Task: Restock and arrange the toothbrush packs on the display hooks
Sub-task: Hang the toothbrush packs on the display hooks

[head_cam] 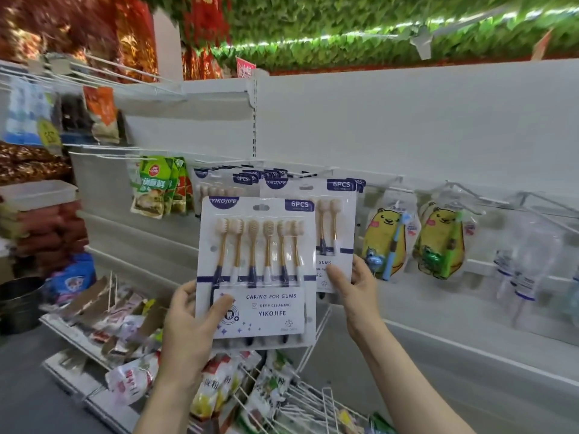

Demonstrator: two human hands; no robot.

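Note:
My left hand grips the lower left corner of a white YIKOJIFE six-brush toothbrush pack, thumb on its front, held upright before the display. My right hand pinches the bottom edge of a second identical pack, which hangs just behind and to the right. More of the same packs hang in rows on the white display hooks behind both. The hook tips are mostly hidden by the packs.
Green seasoning packets hang to the left. Yellow bear children's toothbrush packs and clear packs hang to the right. Wire racks of snack packets stand below. A dark bucket sits at far left.

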